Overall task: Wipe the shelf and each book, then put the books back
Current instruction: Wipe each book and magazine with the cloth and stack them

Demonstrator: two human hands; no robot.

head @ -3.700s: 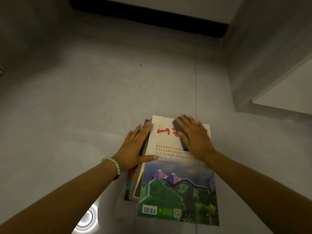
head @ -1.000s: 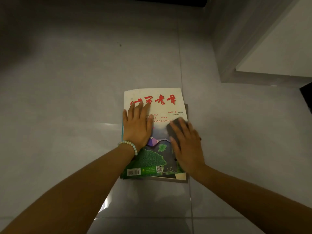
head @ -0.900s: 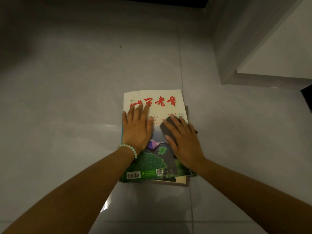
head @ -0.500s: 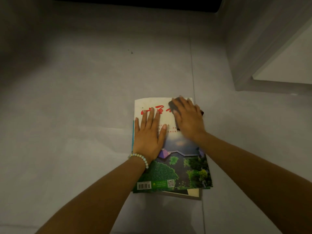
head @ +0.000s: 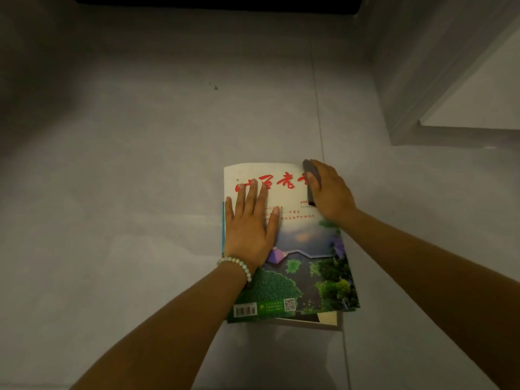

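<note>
Right hand (head: 330,194) on cloth (head: 311,175) (magazine (head: 306,249) beneath)

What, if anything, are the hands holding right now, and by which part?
Nothing is gripped. The left hand lies flat on the magazine; the right hand presses a dark cloth under its fingers onto the cover's far right corner.

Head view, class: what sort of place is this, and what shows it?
Probably an indoor room's floor: large grey tiles with a grout line, a pale wall corner at right, and a magazine lying on stacked books.
</note>
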